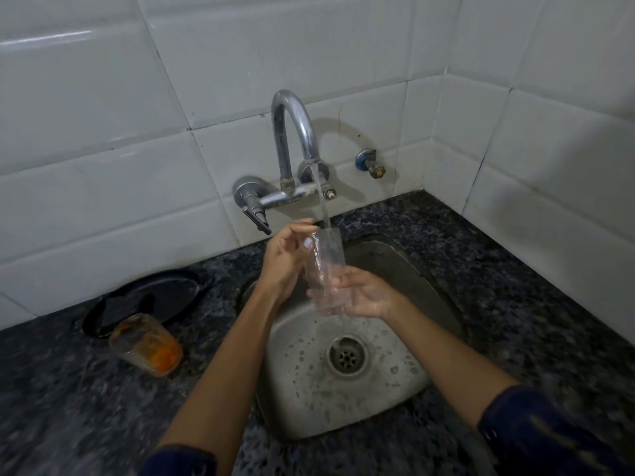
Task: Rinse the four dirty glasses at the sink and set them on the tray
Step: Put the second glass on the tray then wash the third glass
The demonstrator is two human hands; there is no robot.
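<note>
A clear glass (327, 266) stands upright under the running tap (292, 139), over the steel sink (395, 266). Water streams into its mouth. My right hand (364, 293) grips the glass near its base. My left hand (287, 259) touches its upper side, thumb near the rim. A dirty glass (146, 343) with orange residue stands on the dark counter left of the sink. Behind it lies a black tray (151, 300) with nothing on it.
White tiled walls close in behind and on the right. A small wall valve (371, 163) sits to the right of the tap. The tap's lever handle (256, 219) sticks out at the left. The speckled granite counter (515, 286) surrounds the sink.
</note>
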